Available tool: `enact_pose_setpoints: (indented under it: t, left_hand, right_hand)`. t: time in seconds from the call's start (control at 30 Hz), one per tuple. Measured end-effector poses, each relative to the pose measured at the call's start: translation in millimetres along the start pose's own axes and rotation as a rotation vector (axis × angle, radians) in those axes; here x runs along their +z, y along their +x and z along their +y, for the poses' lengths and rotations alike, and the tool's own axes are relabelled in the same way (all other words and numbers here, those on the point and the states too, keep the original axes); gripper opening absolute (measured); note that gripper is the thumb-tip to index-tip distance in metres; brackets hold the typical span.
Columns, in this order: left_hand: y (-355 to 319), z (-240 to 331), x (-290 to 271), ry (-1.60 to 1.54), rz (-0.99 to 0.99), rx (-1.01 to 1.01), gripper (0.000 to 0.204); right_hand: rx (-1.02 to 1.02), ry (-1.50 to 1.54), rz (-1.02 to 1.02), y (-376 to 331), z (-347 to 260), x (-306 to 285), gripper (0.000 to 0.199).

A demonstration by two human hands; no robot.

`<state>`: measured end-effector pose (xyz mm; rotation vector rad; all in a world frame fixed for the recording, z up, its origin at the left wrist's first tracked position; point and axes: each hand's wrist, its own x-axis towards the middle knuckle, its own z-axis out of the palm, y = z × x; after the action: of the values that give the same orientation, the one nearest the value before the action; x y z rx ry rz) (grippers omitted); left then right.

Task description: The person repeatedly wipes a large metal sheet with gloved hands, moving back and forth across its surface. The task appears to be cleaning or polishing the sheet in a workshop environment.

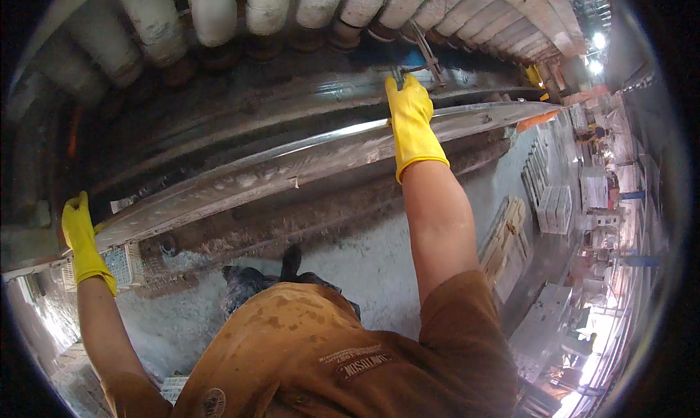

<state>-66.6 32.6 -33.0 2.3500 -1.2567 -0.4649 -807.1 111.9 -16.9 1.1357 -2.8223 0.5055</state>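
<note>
Both my hands wear long yellow rubber gloves. At the far left, my left hand (79,225) is by the end of a long metal ledge (292,166). Its fingers look curled, and whatever they may hold is hidden. My right hand (410,108) reaches over the ledge into a dark, long trough (292,101). The fingers there are bent together, and I cannot make out what is in them. Just beyond the fingertips is a thin metal bracket or rod (429,53), with a blue patch behind it. A bright metal strip (328,136) runs along the ledge between my hands.
A row of thick pale rollers (211,10) hangs over the trough. Below the ledge stand plastic crates (125,265) at left. On the right are a wooden pallet (507,247), stacked pale blocks (555,209) and more stacks. My feet are on the wet grey floor (364,254).
</note>
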Motion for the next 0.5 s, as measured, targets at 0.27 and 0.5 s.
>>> enact_pose_setpoints:
  t: [0.27,0.5]
  left_hand:
    - [-1,2,1,-0.026,-0.008,-0.001,0.048]
    - [11,-13,4,0.063,0.033,0.072,0.047]
  right_hand:
    - [-0.007,-0.016,0.004,2,5,6,0.058]
    - [0.044,0.017,-0.038,5,5,9,0.055]
